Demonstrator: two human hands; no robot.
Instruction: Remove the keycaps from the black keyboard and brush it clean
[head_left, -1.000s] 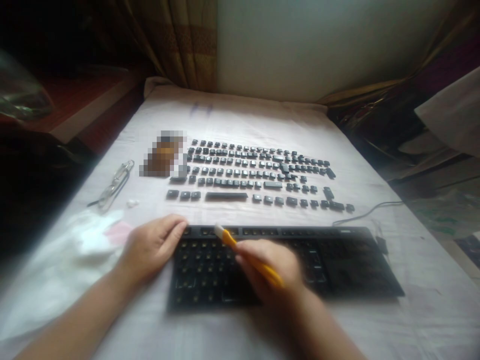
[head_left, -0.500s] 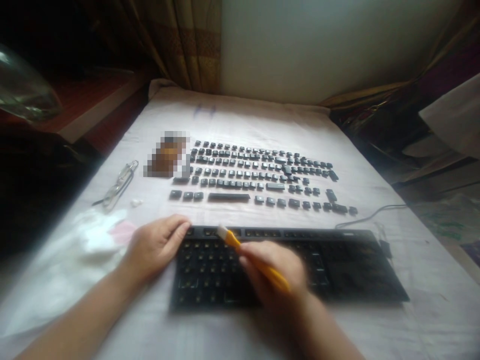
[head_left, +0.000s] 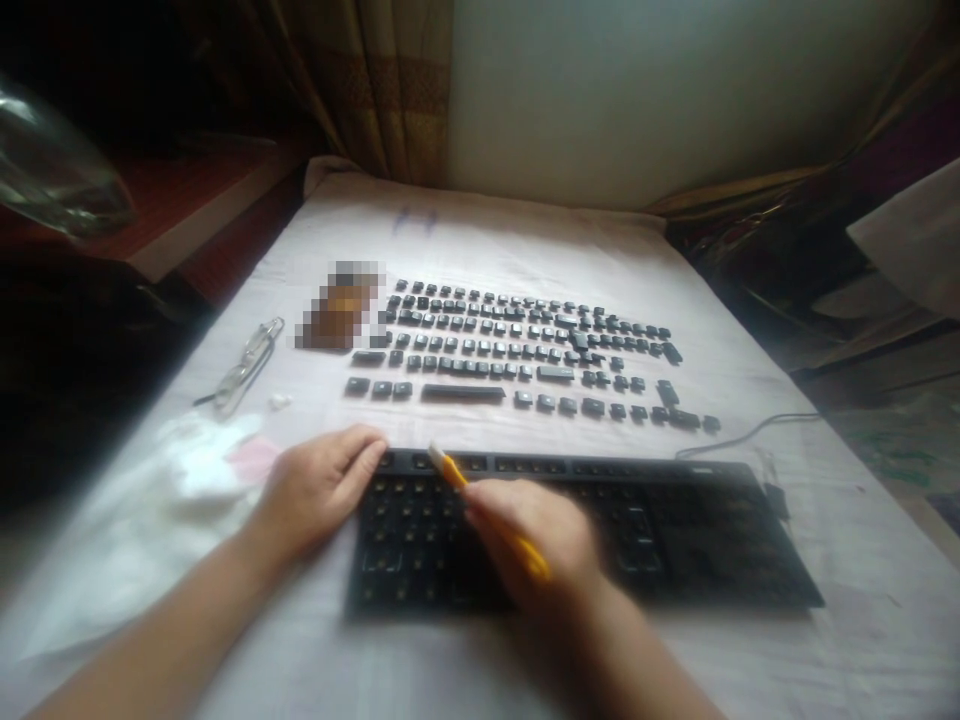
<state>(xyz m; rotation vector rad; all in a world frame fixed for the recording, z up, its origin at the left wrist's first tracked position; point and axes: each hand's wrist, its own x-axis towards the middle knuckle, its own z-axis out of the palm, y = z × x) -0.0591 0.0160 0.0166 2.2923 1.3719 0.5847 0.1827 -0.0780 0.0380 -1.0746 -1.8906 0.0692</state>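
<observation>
A black keyboard (head_left: 705,540) with its keycaps off lies across the cloth in front of me, its bare key sockets showing. At its upper left corner, my left hand (head_left: 319,485) grips the edge, thumb along the side and fingers closed. My right hand (head_left: 536,530) is closed around a yellow brush (head_left: 454,473) with a pale tip. That tip is at the top row of sockets near the left end, and the hand and forearm hide the middle of the board. Beyond the keyboard, the loose black keycaps (head_left: 480,346) are laid out in rows.
Eyeglasses (head_left: 244,368) and a crumpled white cloth or tissue (head_left: 199,475) lie on the left. A blurred-out brown object (head_left: 337,310) sits beside the keycaps. The cable (head_left: 750,430) runs off to the right over the white bedsheet (head_left: 525,235).
The brush tip has shifted slightly left along the top row, with my right hand following. My left hand stays at the keyboard's corner. The whole view has shifted a little.
</observation>
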